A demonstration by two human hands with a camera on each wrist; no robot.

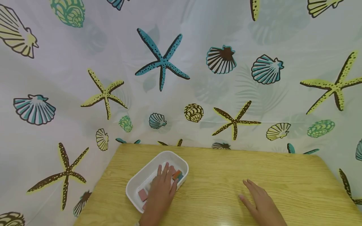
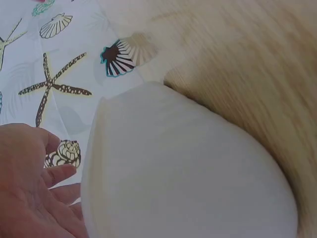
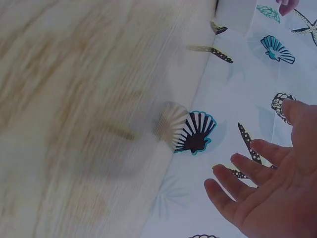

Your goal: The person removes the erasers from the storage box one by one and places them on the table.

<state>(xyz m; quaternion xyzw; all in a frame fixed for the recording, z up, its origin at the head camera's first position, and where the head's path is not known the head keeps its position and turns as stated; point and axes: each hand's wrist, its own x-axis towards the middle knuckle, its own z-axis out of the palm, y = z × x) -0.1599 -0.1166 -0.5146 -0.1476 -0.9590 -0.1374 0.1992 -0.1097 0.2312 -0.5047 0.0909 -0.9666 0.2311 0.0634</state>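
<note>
A white oval-cornered tub stands on the left part of the wooden table, with several small blocks inside. Among them are a pink block near its front left and an orange block beside a blue block at the right end. Over the tub my left hand reaches with fingers extended, hiding part of the contents. From the left wrist view, that hand shows beyond the tub's white side wall. My right hand hovers above the table's right half, fingers loosely spread and holding nothing; its palm faces the right wrist camera.
The light wooden table extends across the front. Behind it and on both sides hangs a white curtain printed with starfish and shells, meeting the table's back edge.
</note>
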